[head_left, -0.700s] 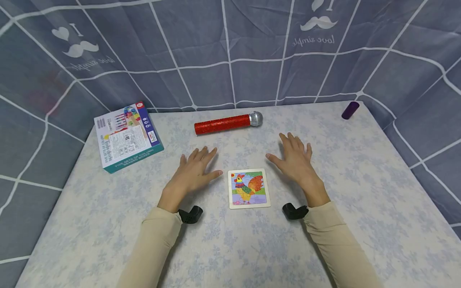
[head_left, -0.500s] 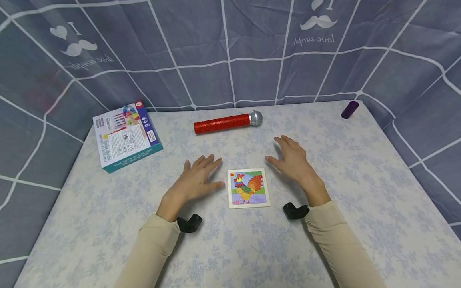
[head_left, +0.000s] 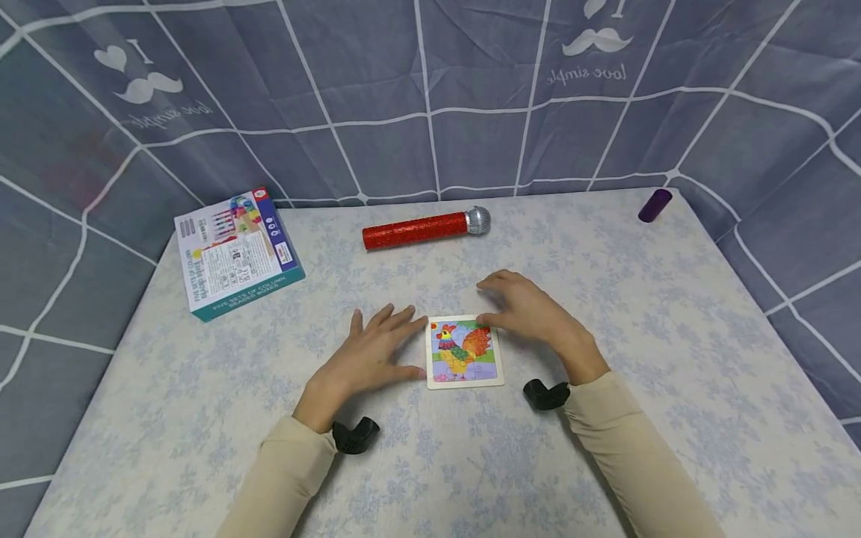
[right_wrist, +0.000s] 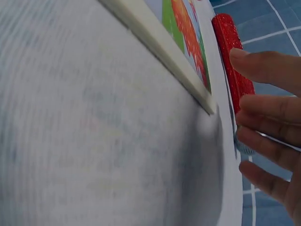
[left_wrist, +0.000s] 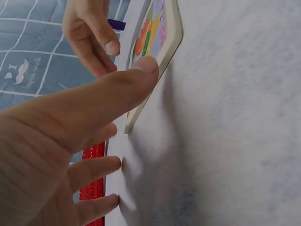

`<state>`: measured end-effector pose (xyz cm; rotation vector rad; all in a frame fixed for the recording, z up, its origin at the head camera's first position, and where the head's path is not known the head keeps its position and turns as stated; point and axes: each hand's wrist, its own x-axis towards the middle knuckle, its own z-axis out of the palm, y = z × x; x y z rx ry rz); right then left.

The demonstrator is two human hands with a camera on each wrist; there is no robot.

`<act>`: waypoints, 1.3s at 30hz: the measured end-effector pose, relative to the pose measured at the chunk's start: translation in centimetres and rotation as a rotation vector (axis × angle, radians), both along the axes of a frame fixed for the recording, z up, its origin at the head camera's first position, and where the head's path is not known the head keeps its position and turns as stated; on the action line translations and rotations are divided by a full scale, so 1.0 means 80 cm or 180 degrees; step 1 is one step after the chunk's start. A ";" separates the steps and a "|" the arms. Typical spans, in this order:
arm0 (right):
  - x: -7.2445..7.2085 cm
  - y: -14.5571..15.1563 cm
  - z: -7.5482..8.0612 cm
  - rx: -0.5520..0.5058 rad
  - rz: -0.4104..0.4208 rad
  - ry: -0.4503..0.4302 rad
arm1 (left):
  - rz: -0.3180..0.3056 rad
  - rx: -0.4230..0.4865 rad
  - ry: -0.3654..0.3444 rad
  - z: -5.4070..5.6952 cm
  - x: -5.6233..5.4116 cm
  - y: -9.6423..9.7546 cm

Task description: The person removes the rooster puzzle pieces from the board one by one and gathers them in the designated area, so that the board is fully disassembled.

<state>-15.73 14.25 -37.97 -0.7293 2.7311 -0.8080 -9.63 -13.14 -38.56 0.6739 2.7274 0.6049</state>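
A square rooster jigsaw puzzle (head_left: 464, 353) in a pale frame lies flat on the table between both hands. My left hand (head_left: 366, 359) is spread at its left side, thumb and index tips at the frame's edge; whether they touch it I cannot tell. In the left wrist view the thumb (left_wrist: 108, 94) overlaps the frame's edge. My right hand (head_left: 531, 310) hovers by the puzzle's upper right corner, its thumb over the top edge and its fingers slightly bent. The right wrist view shows a gap between these fingers (right_wrist: 268, 110) and the puzzle's frame. Neither hand holds anything.
A red glitter toy microphone (head_left: 424, 230) lies behind the puzzle. A boxed beads set (head_left: 238, 254) sits at the back left, and a purple cylinder (head_left: 655, 205) at the back right. Grey checked curtains (head_left: 377, 67) border the patterned table (head_left: 430, 463).
Both hands have come in closer to the puzzle. The left moved right and towards the person; the right moved left and towards the person, its fingers bending more. The puzzle stays in place.
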 end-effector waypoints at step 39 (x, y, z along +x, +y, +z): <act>0.000 -0.066 0.011 0.0488 0.0824 -0.0136 | -0.0009 0.0117 0.0116 -0.001 0.012 0.011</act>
